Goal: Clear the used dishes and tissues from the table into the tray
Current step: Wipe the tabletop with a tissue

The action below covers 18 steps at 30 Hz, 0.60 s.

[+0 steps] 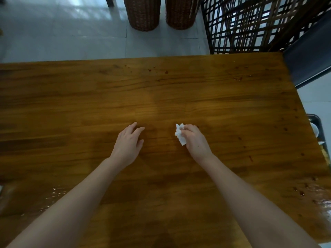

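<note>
Tissue [180,134] crumpled in right hand [194,140] grip; left hand [128,143] relaxed, holding nothing, over table [232,108].

This looks like a restaurant or café dining room. A broad varnished brown wooden tabletop [161,97] is spattered with reddish sauce drops [166,72]. Beside it is a dark metal tray [315,118] holding white dishes [314,133]. Around it are pale grey floor tiles [62,33], a dark wooden lattice screen [250,24] and two woven wicker cylinders [142,13].

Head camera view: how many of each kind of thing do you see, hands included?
Hands: 2 (left hand, right hand)
Tissue: 1
Tray, partly in view: 1
Wicker baskets: 2
Table: 1
Total: 7
</note>
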Each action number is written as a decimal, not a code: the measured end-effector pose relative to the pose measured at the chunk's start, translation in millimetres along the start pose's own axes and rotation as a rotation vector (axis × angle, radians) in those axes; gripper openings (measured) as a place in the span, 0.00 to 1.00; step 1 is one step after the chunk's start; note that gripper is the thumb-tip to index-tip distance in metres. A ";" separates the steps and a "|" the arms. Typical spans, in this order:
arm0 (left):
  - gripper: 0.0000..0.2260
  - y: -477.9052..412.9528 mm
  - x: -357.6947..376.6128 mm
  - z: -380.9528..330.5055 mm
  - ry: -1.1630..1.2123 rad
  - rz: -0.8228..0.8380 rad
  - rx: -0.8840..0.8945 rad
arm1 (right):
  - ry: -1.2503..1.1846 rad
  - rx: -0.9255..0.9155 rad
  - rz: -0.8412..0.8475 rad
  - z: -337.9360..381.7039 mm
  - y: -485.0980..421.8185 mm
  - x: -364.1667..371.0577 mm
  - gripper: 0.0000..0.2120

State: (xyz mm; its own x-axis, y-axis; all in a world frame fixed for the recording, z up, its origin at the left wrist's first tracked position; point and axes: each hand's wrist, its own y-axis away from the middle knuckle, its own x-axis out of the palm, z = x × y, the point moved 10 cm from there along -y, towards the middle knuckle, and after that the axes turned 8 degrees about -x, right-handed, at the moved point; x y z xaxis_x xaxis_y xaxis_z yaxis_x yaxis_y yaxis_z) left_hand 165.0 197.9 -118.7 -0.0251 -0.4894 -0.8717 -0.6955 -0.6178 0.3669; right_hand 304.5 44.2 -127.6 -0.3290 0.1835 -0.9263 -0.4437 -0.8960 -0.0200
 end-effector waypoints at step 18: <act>0.26 -23.9 -18.5 27.7 -0.066 -0.058 -0.031 | -0.106 0.193 -0.125 -11.1 -33.4 -19.6 0.08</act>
State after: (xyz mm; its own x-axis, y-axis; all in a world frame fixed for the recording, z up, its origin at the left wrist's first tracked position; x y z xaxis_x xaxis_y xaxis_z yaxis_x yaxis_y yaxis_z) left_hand 162.2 238.8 -120.4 -0.0338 -0.4114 -0.9108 -0.6744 -0.6632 0.3245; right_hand 335.0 66.0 -112.9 -0.3423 0.3384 -0.8766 -0.6343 -0.7715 -0.0502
